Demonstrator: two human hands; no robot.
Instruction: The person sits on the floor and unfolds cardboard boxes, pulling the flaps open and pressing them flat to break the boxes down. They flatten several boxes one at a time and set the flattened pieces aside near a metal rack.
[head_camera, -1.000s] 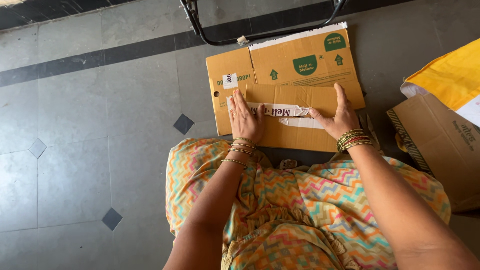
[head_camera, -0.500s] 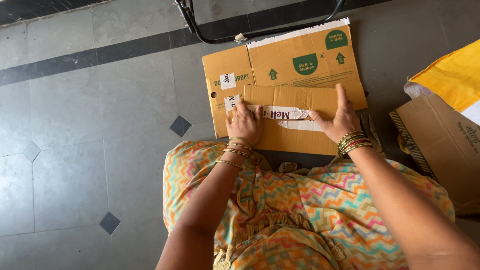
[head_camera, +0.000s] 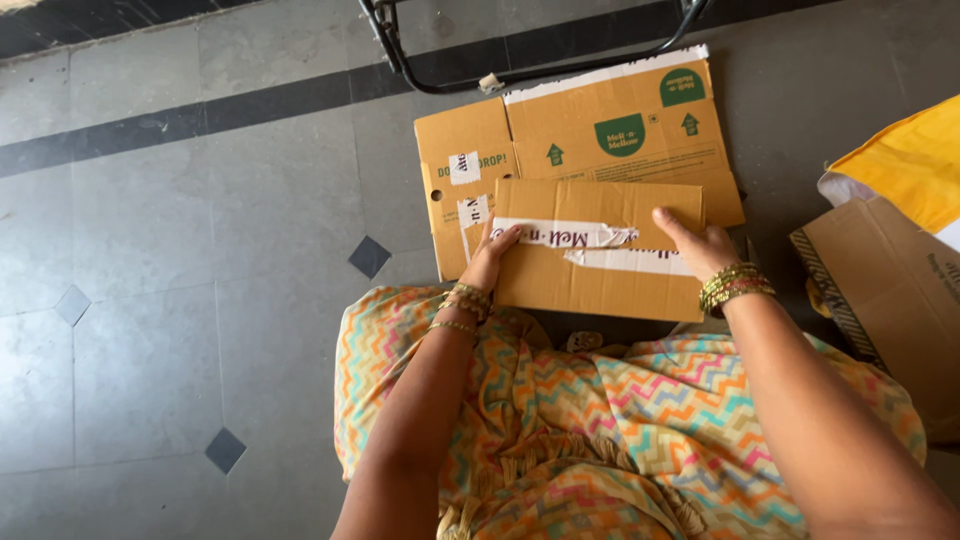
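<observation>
Left grip: left hand (head_camera: 492, 262) lies flat, fingers spread, on the near-left corner of the folded flap (head_camera: 598, 250); open palm pressing, not clutching.
Right grip: right hand (head_camera: 698, 244) rests open on the flap's right edge, fingers pointing away from the body; bangles at both wrists.
Cardboard box (head_camera: 590, 150): flattened on the grey tile floor (head_camera: 200, 250), just beyond both hands; the flap is folded over it toward the person.
Tape: torn white tape strip (head_camera: 565, 236) runs between the two hands, ragged and part lifted.
Beside right grip: second brown carton (head_camera: 885, 290), with a yellow sheet (head_camera: 900, 160) beyond it.
Beyond the box: black metal frame (head_camera: 520, 60), close to the far edge.
Risk, spring-back: creased flap likely lifts if either palm eases, since only flat pressure holds it.
Risk, tape: loose strip may stick to fingers or tear further.
Risk, slide: smooth tile could let the box skid toward the frame.
</observation>
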